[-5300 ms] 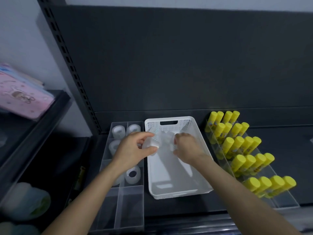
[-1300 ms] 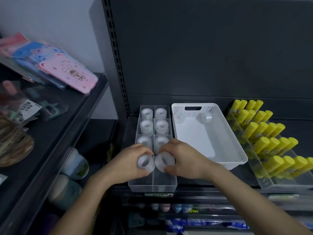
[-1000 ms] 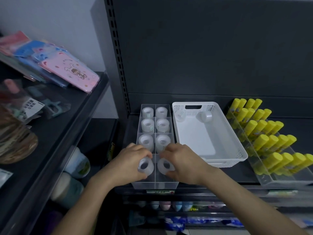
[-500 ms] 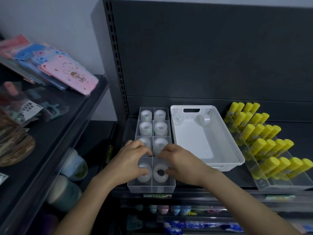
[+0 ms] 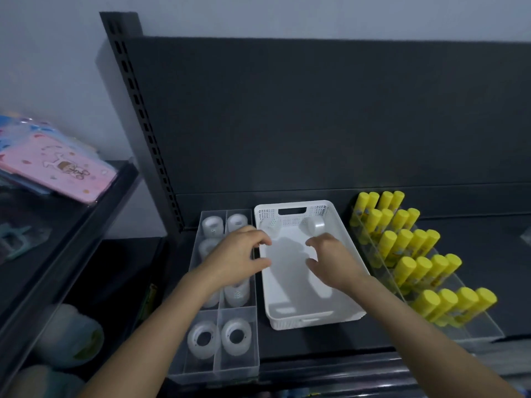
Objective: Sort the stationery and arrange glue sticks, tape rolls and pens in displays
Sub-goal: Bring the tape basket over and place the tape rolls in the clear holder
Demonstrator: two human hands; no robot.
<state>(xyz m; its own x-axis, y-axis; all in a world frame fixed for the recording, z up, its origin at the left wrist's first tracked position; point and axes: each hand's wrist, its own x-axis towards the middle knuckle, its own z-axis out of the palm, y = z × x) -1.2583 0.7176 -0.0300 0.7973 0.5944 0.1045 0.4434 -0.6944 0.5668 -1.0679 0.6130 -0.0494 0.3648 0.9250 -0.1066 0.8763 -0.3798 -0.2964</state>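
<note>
The work in hand looks like the tape-roll part of the sort. Two translucent tape rolls [image 5: 315, 225] lie at the far end of the white perforated plastic basket [image 5: 316, 318], one in its far-left corner and one near its far-right corner. They seem to be the last loose ones.

Just left of the basket, the clear divided plastic tray [image 5: 218, 369] holds the sorted rolls [image 5: 236, 334]. To the right of the basket, the yellow glue sticks [image 5: 402, 242] stand in a clear tiered display [image 5: 474, 331].

The next move probably calls for each hand to go toward the basket's far wall, close on one roll and carry it to the tray. I cannot tell which cell is free.

The left hand [image 5: 238, 257] hovers over the basket's left rim and the right hand [image 5: 333, 259] over its middle. Both are empty, with thumbs and loosely curled fingers spread apart.
</note>
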